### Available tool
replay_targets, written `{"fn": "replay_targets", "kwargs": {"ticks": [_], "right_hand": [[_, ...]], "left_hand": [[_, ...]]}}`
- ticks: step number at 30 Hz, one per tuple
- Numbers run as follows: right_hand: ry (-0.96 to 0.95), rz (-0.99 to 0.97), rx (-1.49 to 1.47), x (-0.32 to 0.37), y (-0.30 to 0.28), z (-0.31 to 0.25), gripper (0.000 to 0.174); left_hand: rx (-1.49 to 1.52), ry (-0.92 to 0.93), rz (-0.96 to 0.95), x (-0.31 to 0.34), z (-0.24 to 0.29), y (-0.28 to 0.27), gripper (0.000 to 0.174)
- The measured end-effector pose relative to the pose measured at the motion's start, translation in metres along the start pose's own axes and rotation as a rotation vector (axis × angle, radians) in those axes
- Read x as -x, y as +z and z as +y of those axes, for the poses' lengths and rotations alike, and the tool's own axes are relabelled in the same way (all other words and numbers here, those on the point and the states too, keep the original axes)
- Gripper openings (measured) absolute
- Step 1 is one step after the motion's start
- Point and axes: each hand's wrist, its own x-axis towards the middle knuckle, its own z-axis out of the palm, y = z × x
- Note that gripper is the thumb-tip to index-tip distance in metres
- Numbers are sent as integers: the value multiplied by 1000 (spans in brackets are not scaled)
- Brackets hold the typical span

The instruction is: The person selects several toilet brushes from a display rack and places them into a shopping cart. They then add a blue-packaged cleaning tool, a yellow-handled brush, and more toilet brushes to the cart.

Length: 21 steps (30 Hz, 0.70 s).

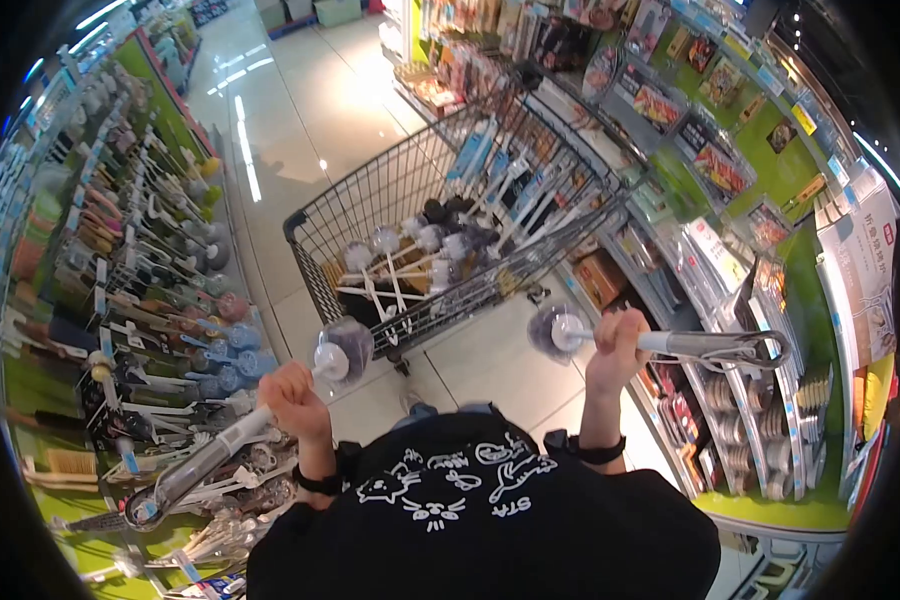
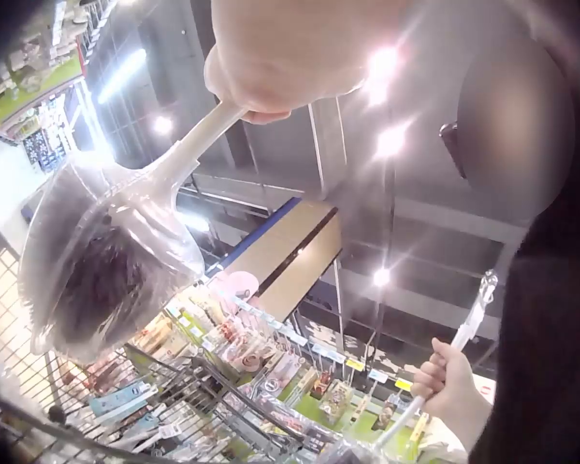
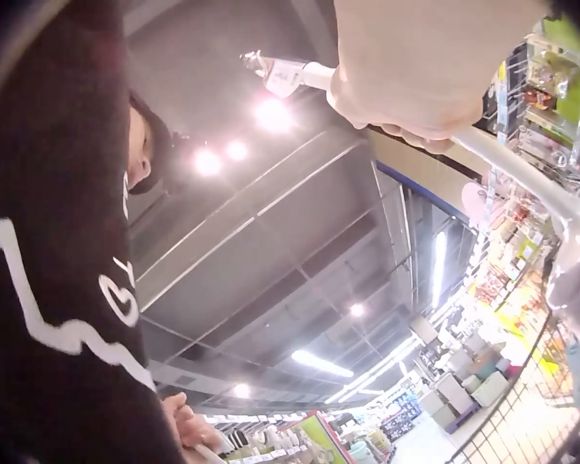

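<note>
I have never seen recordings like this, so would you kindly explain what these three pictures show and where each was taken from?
No machine here: a person in a shop aisle wears three cameras. The wide picture comes from the head, looking down; the other two come from the wrists, looking up past each hand. The left hand grips a wrapped brush, the right hand a second brush. Ahead stands a shopping cart holding more brushes.

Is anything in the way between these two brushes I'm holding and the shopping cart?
Nothing visible does. The left hand grips the left brush, the right hand the right brush, heads toward the cart; only bare floor lies between, though its wire wall faces them.
</note>
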Motion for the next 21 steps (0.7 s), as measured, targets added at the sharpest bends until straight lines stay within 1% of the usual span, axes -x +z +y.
{"fn": "replay_targets", "kwargs": {"ticks": [2,4,5,8,9,11,14,15,16,17,18,19,20,21], "right_hand": [[-14,-2,90,-5,9,5,33],[-81,-20,125,-17,11,15,33],[-68,32,135,-21,9,22,33],[-35,70,157,-40,8,38,34],[-20,77,155,-48,10,43,35],[-12,6,106,-72,12,58,36],[39,-93,1,-122,16,97,33],[60,-127,-25,-144,22,114,32],[150,-165,-7,-166,23,137,28],[244,-309,94,-195,30,154,20],[295,-366,263,-220,41,175,14],[240,-559,442,-248,44,208,18],[102,-682,685,-272,63,221,25],[51,-767,831,-290,68,252,37]], "left_hand": [[-21,-29,-39,-12,-13,6,41],[17,-8,-91,-25,-34,13,41],[-10,-34,-101,-30,-41,18,41],[-55,-82,-152,-44,-67,28,40],[-57,-105,-139,-47,-73,30,40],[-63,-134,-114,-58,-90,41,40],[-48,-110,-175,-73,-120,56,39],[-87,-156,-166,-78,-135,61,38],[-126,-205,-154,-83,-154,67,37],[-167,-258,-140,-90,-171,77,36],[-337,-201,-284,-105,-187,94,30],[-564,-149,-392,-118,-209,102,25],[-703,-72,-498,-133,-230,115,24],[-838,8,-610,-146,-251,130,23]]}}
